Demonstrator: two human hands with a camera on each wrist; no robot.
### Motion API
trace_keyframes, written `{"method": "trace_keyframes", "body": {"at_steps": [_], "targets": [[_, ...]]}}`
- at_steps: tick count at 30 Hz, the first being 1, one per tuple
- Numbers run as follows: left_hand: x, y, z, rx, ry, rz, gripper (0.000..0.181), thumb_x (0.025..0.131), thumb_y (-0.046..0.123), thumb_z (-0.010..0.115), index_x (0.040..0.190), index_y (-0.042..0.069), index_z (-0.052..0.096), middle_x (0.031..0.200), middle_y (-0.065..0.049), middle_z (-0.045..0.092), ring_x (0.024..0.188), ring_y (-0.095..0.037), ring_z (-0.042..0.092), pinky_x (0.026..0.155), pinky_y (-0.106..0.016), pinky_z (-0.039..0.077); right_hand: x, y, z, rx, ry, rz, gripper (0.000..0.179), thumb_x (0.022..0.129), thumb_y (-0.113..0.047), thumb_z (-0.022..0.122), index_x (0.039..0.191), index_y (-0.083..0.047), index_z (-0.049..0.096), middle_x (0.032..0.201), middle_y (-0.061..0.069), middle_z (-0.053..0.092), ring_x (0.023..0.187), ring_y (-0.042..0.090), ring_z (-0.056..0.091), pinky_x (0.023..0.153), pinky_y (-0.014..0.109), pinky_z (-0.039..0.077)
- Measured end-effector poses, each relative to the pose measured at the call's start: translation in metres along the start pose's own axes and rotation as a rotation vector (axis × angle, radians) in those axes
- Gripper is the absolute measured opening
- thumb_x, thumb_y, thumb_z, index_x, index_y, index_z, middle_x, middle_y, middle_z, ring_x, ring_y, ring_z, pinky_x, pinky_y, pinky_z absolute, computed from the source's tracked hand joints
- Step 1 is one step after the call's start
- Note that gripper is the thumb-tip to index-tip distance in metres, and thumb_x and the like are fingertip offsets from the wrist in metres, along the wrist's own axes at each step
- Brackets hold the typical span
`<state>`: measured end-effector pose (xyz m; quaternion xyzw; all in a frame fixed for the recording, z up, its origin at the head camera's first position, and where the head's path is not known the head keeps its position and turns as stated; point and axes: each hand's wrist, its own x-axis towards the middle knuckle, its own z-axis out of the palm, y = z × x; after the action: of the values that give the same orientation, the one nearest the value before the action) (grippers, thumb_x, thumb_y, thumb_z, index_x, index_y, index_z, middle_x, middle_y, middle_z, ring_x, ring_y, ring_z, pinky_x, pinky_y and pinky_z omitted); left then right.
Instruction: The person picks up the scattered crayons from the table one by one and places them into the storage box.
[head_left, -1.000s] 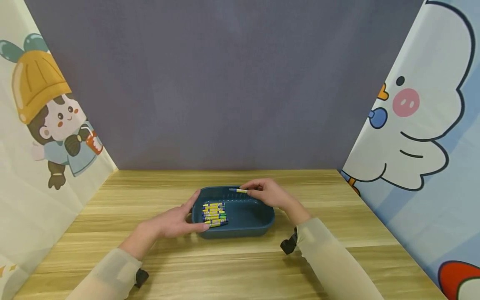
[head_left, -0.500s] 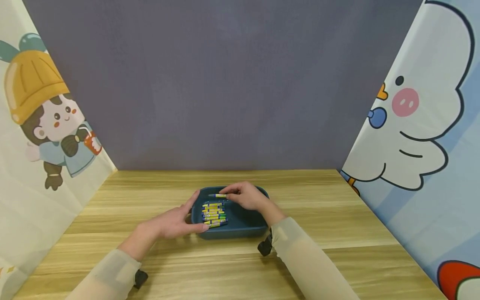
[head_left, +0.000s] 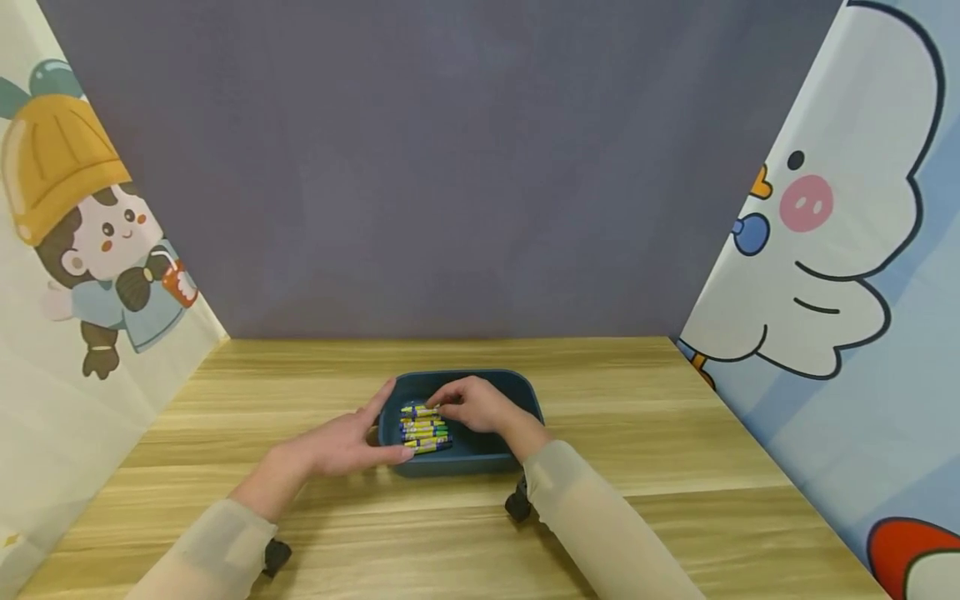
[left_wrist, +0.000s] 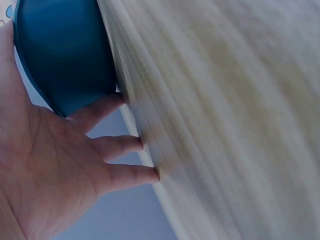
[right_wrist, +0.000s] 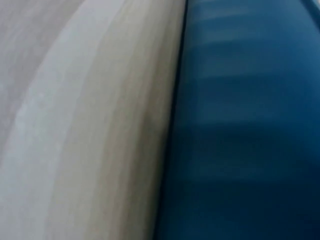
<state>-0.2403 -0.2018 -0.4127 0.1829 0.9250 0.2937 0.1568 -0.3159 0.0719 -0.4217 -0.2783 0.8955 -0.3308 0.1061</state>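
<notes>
A dark blue oblong tub [head_left: 480,467] stands on the wooden table. Several wax crayons [head_left: 424,433] in yellow wrappers lie side by side in its left part. My right hand [head_left: 480,407] reaches down into the tub and pinches a crayon [head_left: 414,411] at the far end of the row. My left hand [head_left: 337,443] spans the tub's left end, its thumb at the near rim. In the left wrist view its fingers [left_wrist: 125,176] are spread straight, tips on the table beside the tub wall [left_wrist: 65,50]. The right wrist view shows only tub and table, not the hand.
The wooden table [head_left: 637,500] runs back to a grey curtain [head_left: 450,167]. Cartoon-printed panels [head_left: 825,292] flank it on both sides. A small black device [head_left: 517,504] hangs at the right wrist and another [head_left: 276,557] at the left.
My right hand has carried the crayon from the tub's far rim leftward and down to the far end of the row. My left hand has kept its place at the tub.
</notes>
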Motion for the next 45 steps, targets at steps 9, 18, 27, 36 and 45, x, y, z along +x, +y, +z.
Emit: {"method": "trace_keyframes", "body": {"at_steps": [9,18,27,36,45], "targets": [[-0.0006,0.0017,-0.0014,0.011,0.003,-0.007,0.125,0.096,0.075,0.069,0.178,0.024,-0.011,0.164,-0.033,0.05,0.148,-0.046,0.057,0.118,-0.064,0.047,0.0012,0.0,-0.0008,-0.072,0.006,0.011,0.02,0.109,-0.018,0.07,0.122,-0.024,0.085,0.122,-0.005,0.082,0.114,0.017,0.073,0.102,0.043,0.059],[0.0001,0.0012,-0.0014,0.018,0.009,-0.018,0.125,0.095,0.076,0.069,0.178,0.027,-0.011,0.166,-0.034,0.047,0.15,-0.048,0.054,0.118,-0.065,0.046,0.003,0.0018,0.0,-0.142,-0.007,-0.015,0.023,0.109,-0.015,0.069,0.124,-0.023,0.085,0.128,-0.002,0.081,0.121,0.021,0.072,0.107,0.046,0.057],[0.0008,-0.0005,-0.0007,0.018,0.018,-0.006,0.124,0.096,0.075,0.069,0.178,0.025,-0.009,0.165,-0.034,0.048,0.149,-0.046,0.055,0.119,-0.064,0.046,-0.0009,0.0024,0.0033,-0.157,-0.003,-0.002,0.03,0.108,-0.01,0.068,0.13,-0.024,0.083,0.13,0.001,0.074,0.117,0.021,0.065,0.104,0.046,0.055],[0.0013,-0.0012,-0.0005,0.014,0.017,0.0,0.124,0.096,0.074,0.07,0.178,0.022,-0.007,0.165,-0.032,0.049,0.15,-0.043,0.055,0.12,-0.063,0.045,-0.0031,0.0028,0.0037,-0.175,0.016,-0.01,0.027,0.108,-0.013,0.07,0.129,-0.024,0.083,0.125,0.002,0.073,0.116,0.023,0.067,0.107,0.047,0.055],[0.0004,-0.0012,0.0002,0.008,0.014,-0.008,0.124,0.096,0.075,0.069,0.178,0.023,-0.008,0.166,-0.031,0.048,0.149,-0.042,0.056,0.118,-0.063,0.047,-0.0015,0.0052,0.0043,-0.182,0.025,0.023,0.028,0.107,-0.011,0.071,0.129,-0.023,0.083,0.129,0.001,0.077,0.126,0.027,0.068,0.113,0.049,0.053]]}}
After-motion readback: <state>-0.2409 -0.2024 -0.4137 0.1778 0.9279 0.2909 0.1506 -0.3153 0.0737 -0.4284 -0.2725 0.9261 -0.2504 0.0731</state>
